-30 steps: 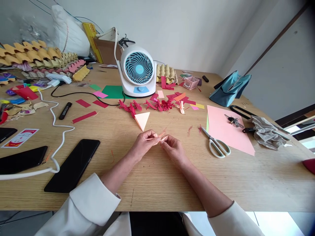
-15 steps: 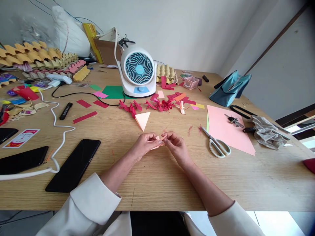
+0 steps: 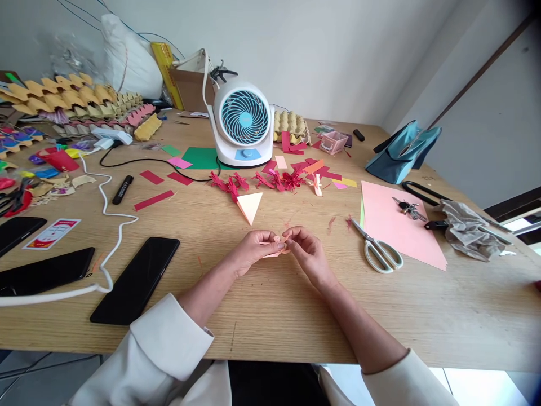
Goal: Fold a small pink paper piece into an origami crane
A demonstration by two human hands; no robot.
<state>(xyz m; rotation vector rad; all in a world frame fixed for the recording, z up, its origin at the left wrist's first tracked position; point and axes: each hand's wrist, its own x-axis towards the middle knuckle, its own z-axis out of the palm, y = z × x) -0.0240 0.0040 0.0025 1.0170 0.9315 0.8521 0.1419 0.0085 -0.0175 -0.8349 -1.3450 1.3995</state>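
Observation:
Between my two hands is a small piece of peach paper (image 3: 273, 254), partly hidden by the fingers. My left hand (image 3: 252, 251) pinches it from the left, thumb on top. On the other side, the closed fingertips of my right hand (image 3: 308, 254) grip the same paper. Just beyond them lies a pale folded paper triangle (image 3: 251, 207), its tip toward me. A row of crumpled red paper pieces (image 3: 276, 179) stretches behind the triangle, with a pale peach one (image 3: 317, 185) at its right end. White-handled scissors (image 3: 380, 254) lie open to the right of my hands.
A white fan (image 3: 245, 121) stands at the back. Pink sheets (image 3: 397, 225) with keys (image 3: 409, 210) lie right, near a blue bag (image 3: 403, 152). Phones (image 3: 135, 280) and a white cable (image 3: 120, 237) are left. Egg trays (image 3: 63, 98) are stacked back left.
The view has shifted slightly, so the table's things appear a little further right. Both hands still hold the peach paper, and the fingers have moved only slightly on it.

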